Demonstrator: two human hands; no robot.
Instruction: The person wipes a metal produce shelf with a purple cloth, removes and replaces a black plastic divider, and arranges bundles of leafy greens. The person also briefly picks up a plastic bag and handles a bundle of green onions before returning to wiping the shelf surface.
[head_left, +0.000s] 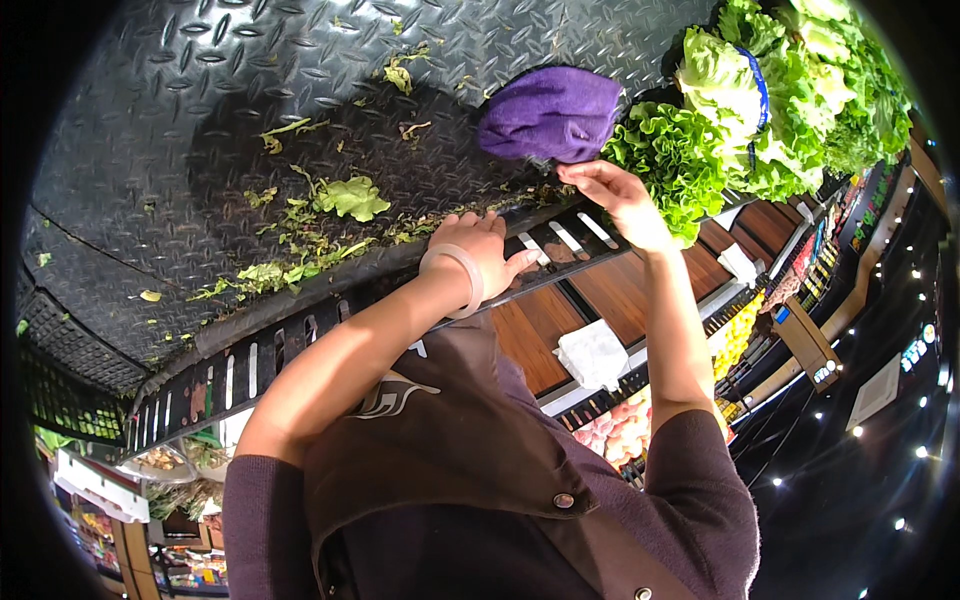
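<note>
My left hand (474, 259), with a pale bangle at the wrist, rests palm down on the black slotted front rail (251, 371) of a display shelf. Its thumb is spread to the side and it holds nothing visible. My right hand (619, 199) reaches over the rail, fingers bent together at the lower edge of a bunched purple cloth (551, 112). Whether the fingertips pinch the cloth or a scrap beside it is unclear. Leaf scraps (351, 198) and dark crumbs lie on the black diamond-pattern mat (300, 45), thickest along the rail.
Heads of green leaf lettuce (667, 150), one with a blue band (754, 86), sit close to my right hand. A black plastic crate (75, 352) stands at the left. Below the rail are wooden panels (615, 289), a crumpled white plastic bag (592, 354) and yellow produce (739, 334).
</note>
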